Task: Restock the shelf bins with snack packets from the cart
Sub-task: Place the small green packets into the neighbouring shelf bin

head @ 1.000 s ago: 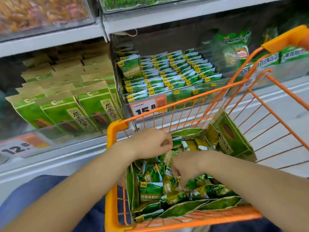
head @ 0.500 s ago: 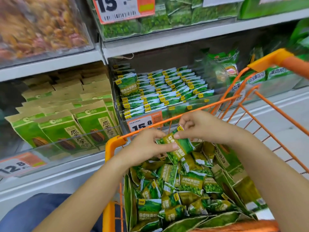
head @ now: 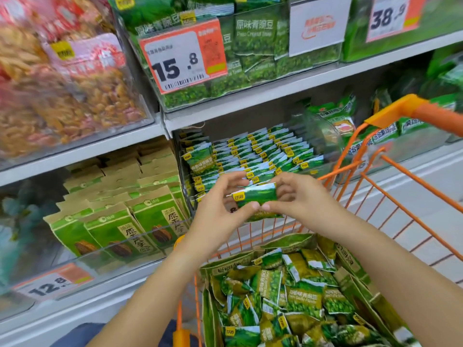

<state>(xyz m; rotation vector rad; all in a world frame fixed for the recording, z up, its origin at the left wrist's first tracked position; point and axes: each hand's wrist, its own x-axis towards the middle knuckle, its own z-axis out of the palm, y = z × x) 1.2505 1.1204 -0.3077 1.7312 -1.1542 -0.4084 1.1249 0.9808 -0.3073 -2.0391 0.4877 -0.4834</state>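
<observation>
Both hands hold a small stack of green snack packets [head: 258, 199] above the cart's front edge, just in front of the shelf bin. My left hand [head: 220, 211] pinches the stack's left side with thumb below and fingers above. My right hand [head: 298, 196] grips its right side the same way. Behind them the clear shelf bin [head: 185, 169] holds neat rows of the same green packets [head: 270, 151]. The orange cart [head: 375, 171] below is filled with several loose green packets [head: 288, 294].
Left of the bin stand green and brown sunflower seed bags [head: 120, 216] behind a clear front with a 12.8 tag [head: 50, 286]. The shelf above carries pea packets with a 15.8 tag [head: 183, 61] and bins of orange snacks [head: 62, 96]. The cart handle [head: 431, 113] is at right.
Both hands rose from the cart's pile with green packets and moved forward toward the shelf bin. The view tilted up, showing the upper shelf.
</observation>
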